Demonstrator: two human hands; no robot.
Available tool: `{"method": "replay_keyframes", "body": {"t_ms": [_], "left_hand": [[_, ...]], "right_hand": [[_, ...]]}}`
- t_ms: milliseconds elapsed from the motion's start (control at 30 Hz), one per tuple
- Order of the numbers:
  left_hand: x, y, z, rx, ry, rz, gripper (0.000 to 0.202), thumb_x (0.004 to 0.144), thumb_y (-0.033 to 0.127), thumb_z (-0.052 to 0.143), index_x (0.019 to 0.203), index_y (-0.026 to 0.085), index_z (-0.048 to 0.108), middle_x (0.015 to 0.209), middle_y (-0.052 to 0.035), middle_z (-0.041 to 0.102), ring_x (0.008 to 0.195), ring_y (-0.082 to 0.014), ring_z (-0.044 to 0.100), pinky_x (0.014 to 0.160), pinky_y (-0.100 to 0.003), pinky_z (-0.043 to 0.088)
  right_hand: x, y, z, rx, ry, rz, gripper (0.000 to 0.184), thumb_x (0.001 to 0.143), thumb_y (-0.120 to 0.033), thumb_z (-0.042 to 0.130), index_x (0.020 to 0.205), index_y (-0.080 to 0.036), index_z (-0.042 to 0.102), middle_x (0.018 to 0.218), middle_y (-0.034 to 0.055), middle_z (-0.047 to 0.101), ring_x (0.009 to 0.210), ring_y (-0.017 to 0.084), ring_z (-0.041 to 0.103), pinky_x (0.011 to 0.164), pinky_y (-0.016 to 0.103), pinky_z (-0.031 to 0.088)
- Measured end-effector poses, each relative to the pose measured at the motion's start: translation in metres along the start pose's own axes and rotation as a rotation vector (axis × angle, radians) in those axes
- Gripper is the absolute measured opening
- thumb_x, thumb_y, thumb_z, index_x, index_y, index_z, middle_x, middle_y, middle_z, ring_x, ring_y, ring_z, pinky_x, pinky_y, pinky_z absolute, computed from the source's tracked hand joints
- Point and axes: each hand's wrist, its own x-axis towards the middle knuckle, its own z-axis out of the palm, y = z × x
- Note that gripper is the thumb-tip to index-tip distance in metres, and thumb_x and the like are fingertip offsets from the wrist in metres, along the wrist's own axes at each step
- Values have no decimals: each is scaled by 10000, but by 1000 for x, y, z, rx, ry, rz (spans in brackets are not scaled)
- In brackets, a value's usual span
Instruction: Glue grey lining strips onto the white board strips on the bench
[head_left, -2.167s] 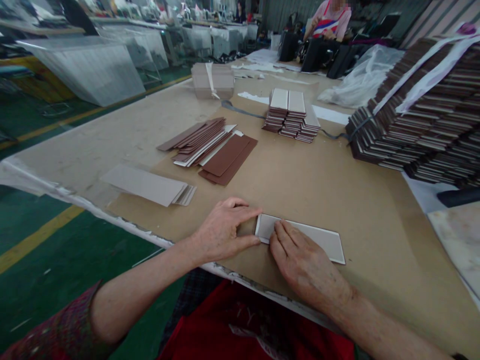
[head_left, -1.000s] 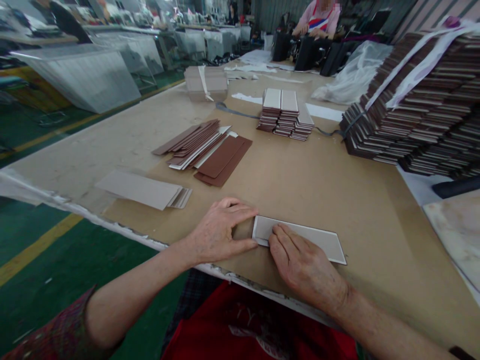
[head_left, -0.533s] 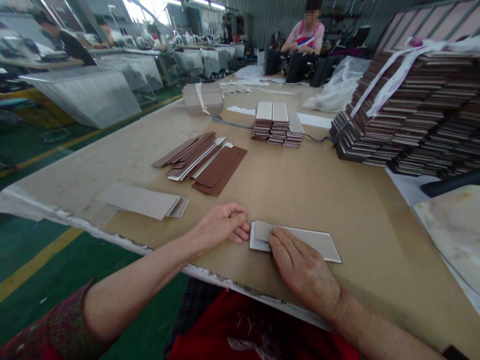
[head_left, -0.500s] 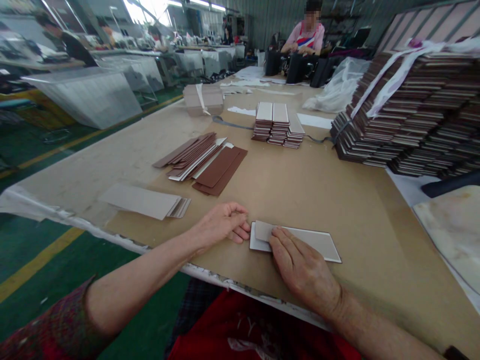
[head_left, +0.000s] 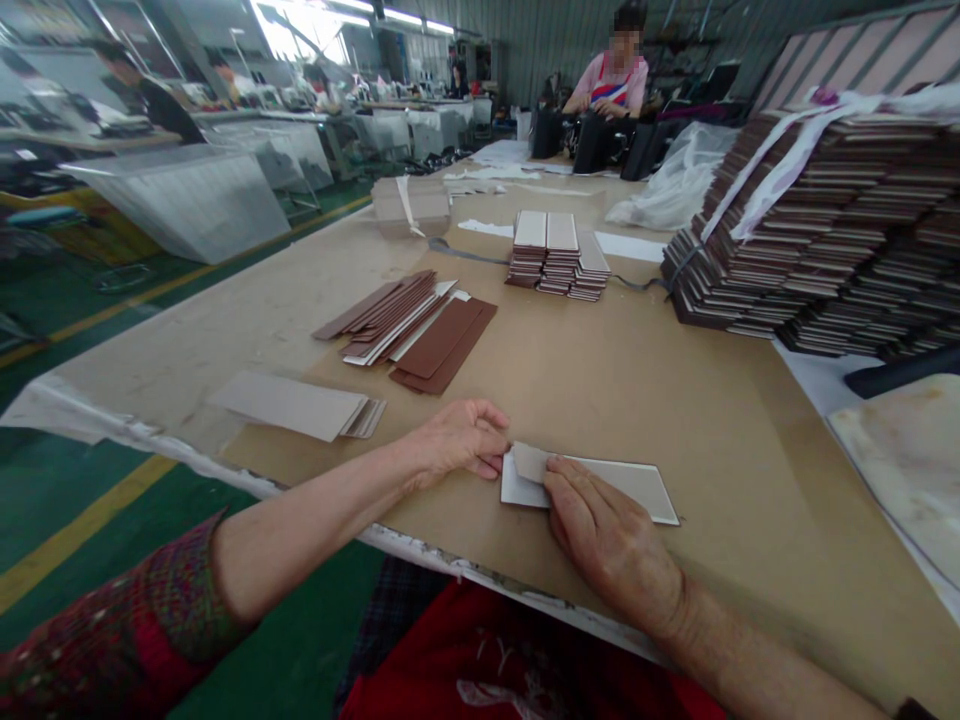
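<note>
A thin rectangular panel [head_left: 634,483] with a pale face and dark edges lies flat before me. My right hand [head_left: 611,545] rests over its middle, fingers close together, gripping a small grey card [head_left: 530,462] against the panel's left part. At the panel's far left corner is my left hand [head_left: 469,440], its fingers curled and pinched together. Whatever is between those fingertips is hidden. To the left lie grey strips [head_left: 300,403] in a fanned pile. Beyond them are brown strips [head_left: 442,343], some with white undersides showing.
Neat stacks of finished-looking panels [head_left: 547,235] stand further back. A tall tied pile of brown panels [head_left: 817,230] rises at the right, beside a stained pale pad [head_left: 907,460]. A grey bundle [head_left: 412,205] sits at the back left. Across the table works another person [head_left: 611,85].
My left hand has moved slightly right and away from me, onto the panel's corner. My right hand stays on the card, which sits slightly more tilted. The view has shifted a little.
</note>
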Motion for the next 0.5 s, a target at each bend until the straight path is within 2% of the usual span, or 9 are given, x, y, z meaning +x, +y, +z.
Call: {"method": "replay_keyframes", "body": {"t_ms": [100, 233, 367, 500], "left_hand": [[1, 0, 2, 2, 16, 5, 324, 747, 70, 674, 995, 156, 484, 682, -9, 681, 559, -126, 636, 593, -264, 546], [3, -1, 3, 0, 35, 14, 329, 755, 60, 679, 974, 164, 457, 675, -9, 679, 555, -132, 641, 594, -276, 560], [4, -2, 3, 13, 28, 19, 301, 782, 42, 645, 971, 166, 447, 675, -4, 681, 557, -128, 648, 586, -265, 564], [4, -2, 4, 17, 49, 23, 304, 769, 26, 641, 956, 170, 449, 647, 13, 663, 553, -129, 648, 563, -243, 548]], "right_hand": [[-2, 2, 0, 19, 42, 43, 216, 943, -49, 514, 1128, -26, 623, 1133, 184, 704, 1065, 241, 677, 948, 360, 593], [-3, 5, -2, 36, 88, 26, 219, 918, -37, 568, 1131, -17, 617, 1150, 185, 701, 1093, 244, 665, 978, 360, 577], [-5, 6, -4, 15, 28, -41, 245, 918, -43, 553, 1149, -3, 624, 1207, 214, 673, 1147, 281, 639, 969, 400, 583], [-4, 5, -4, 3, -22, -98, 253, 928, -55, 492, 1120, -20, 654, 1174, 204, 689, 1112, 290, 654, 922, 412, 603]]}}
